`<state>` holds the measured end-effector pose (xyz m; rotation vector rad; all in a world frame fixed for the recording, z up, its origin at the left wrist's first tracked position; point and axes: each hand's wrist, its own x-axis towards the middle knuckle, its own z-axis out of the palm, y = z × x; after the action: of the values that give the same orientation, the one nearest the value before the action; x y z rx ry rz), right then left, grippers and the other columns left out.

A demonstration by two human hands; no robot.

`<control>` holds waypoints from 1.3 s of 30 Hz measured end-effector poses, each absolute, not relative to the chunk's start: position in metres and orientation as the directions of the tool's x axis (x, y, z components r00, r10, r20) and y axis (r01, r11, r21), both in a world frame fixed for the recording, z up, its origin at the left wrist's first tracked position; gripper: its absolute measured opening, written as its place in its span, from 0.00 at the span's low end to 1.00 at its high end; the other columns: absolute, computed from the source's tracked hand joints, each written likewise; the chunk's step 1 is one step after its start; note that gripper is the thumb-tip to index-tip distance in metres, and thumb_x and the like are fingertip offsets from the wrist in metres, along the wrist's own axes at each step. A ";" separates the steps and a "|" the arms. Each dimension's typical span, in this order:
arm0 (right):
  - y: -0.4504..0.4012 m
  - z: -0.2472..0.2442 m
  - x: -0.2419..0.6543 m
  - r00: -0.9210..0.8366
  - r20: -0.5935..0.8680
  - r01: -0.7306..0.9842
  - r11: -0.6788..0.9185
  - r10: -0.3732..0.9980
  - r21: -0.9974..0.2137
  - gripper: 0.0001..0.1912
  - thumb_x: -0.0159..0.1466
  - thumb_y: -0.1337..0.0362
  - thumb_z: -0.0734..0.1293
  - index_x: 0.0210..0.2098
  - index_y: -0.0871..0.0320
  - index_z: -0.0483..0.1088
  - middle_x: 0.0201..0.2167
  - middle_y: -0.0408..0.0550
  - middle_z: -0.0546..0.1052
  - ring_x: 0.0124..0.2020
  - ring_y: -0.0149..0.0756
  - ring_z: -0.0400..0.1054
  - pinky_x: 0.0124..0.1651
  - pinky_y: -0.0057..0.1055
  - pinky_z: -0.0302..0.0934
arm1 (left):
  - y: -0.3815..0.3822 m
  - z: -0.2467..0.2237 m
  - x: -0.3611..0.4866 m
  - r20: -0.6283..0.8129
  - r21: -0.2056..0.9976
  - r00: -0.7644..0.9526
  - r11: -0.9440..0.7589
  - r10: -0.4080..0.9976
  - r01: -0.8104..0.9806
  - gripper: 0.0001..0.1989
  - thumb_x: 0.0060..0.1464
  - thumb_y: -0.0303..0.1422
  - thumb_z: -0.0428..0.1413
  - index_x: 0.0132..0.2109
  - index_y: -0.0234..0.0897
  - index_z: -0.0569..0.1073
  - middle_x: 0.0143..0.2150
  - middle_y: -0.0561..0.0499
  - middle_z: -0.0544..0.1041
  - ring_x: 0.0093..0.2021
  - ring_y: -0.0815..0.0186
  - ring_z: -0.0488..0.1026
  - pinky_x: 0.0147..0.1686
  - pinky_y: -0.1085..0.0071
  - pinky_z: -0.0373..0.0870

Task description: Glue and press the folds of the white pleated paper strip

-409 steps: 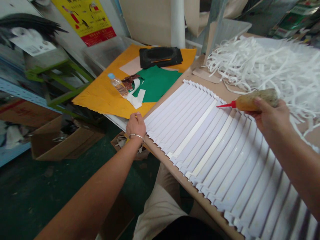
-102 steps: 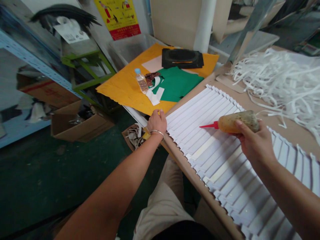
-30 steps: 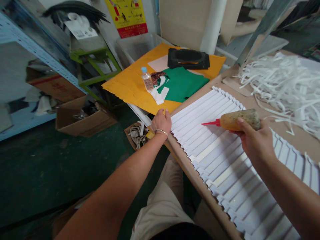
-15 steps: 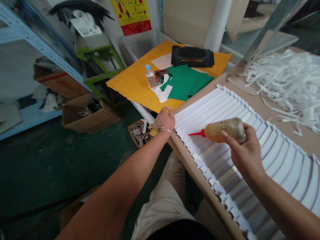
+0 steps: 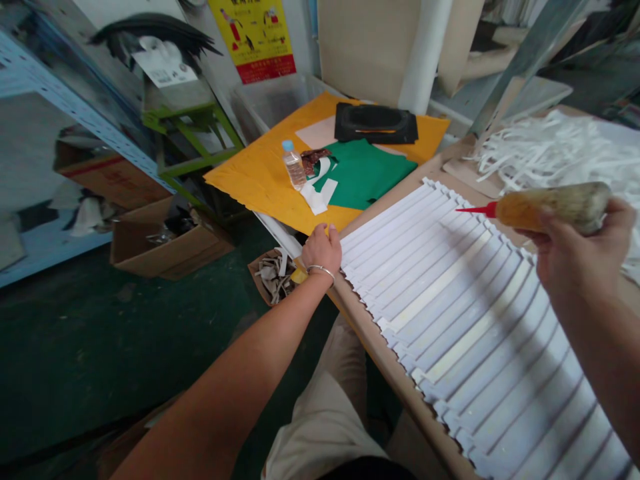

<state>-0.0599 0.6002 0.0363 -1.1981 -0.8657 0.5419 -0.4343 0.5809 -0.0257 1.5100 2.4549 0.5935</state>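
My right hand is wrapped round a squeeze bottle of amber liquid with a red pointed nozzle. The bottle lies nearly level above the far edge of a row of white strips, its nozzle pointing left. These strips lie side by side and overlap across the workbench; some carry a pale yellowish band. At the near left corner of the bench, my left hand has its fingers curled, with a bit of yellow showing between them. What it grips is mostly hidden.
A pile of loose white strips sits at the back right. Beyond the bench, a yellow sheet bears a water bottle, green sheets and a black piece. Boxes stand on the floor to the left.
My right hand has moved the bottle to the right and away, from the strips' left part to their far edge. My left hand stays at the bench corner. The view has shifted slightly.
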 end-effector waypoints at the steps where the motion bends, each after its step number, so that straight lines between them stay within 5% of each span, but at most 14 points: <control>1: 0.613 0.034 -0.053 0.580 0.239 -0.004 0.296 0.779 -0.955 0.32 0.45 0.72 0.78 0.45 0.50 0.62 0.51 0.48 0.74 0.49 0.51 0.76 0.45 0.53 0.72 | 0.581 -0.026 -0.435 0.042 0.438 -0.460 0.398 0.887 0.806 0.23 0.71 0.42 0.39 0.60 0.37 0.71 0.56 0.39 0.79 0.57 0.52 0.76 0.54 0.61 0.68; 6: 0.651 0.016 -0.041 0.625 0.068 -0.153 0.208 0.777 -0.966 0.22 0.54 0.77 0.72 0.42 0.54 0.61 0.51 0.49 0.74 0.45 0.44 0.77 0.41 0.54 0.74 | 0.582 -0.027 -0.435 0.048 0.448 -0.469 0.401 0.882 0.799 0.23 0.71 0.42 0.40 0.60 0.36 0.72 0.55 0.38 0.80 0.56 0.51 0.77 0.53 0.60 0.69; 14: 0.673 0.000 -0.051 0.673 0.027 -0.160 0.181 0.739 -0.970 0.23 0.57 0.79 0.70 0.46 0.55 0.60 0.52 0.49 0.74 0.40 0.38 0.78 0.39 0.49 0.76 | 0.582 -0.028 -0.436 0.049 0.440 -0.474 0.407 0.879 0.800 0.23 0.71 0.41 0.41 0.60 0.36 0.72 0.55 0.39 0.80 0.56 0.52 0.77 0.54 0.61 0.69; 27: 0.648 -0.005 -0.070 0.569 0.083 -0.143 0.197 0.818 -0.970 0.22 0.50 0.73 0.76 0.41 0.58 0.66 0.42 0.48 0.78 0.37 0.40 0.76 0.27 0.36 0.75 | 0.583 -0.030 -0.436 0.049 0.441 -0.477 0.410 0.877 0.798 0.23 0.71 0.41 0.41 0.60 0.37 0.72 0.55 0.40 0.80 0.56 0.52 0.77 0.54 0.61 0.69; 33: 0.617 0.000 -0.094 0.485 0.053 -0.205 0.173 0.873 -0.964 0.28 0.44 0.67 0.81 0.41 0.59 0.68 0.40 0.49 0.78 0.44 0.48 0.76 0.30 0.37 0.77 | 0.582 -0.029 -0.435 0.049 0.434 -0.477 0.412 0.877 0.801 0.23 0.71 0.43 0.40 0.60 0.38 0.72 0.54 0.41 0.81 0.54 0.52 0.77 0.53 0.61 0.70; 39: 0.591 0.004 -0.122 0.462 -0.028 -0.236 0.093 0.886 -0.967 0.34 0.40 0.62 0.84 0.42 0.57 0.66 0.43 0.49 0.78 0.39 0.42 0.76 0.30 0.36 0.77 | 0.581 -0.027 -0.434 0.040 0.422 -0.476 0.417 0.879 0.805 0.23 0.72 0.43 0.40 0.60 0.38 0.72 0.53 0.40 0.81 0.54 0.53 0.78 0.52 0.61 0.70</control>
<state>-0.1216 0.5906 0.0044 -1.1899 -0.6927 0.9399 -0.4337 0.5810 -0.0272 1.4931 2.4813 0.5798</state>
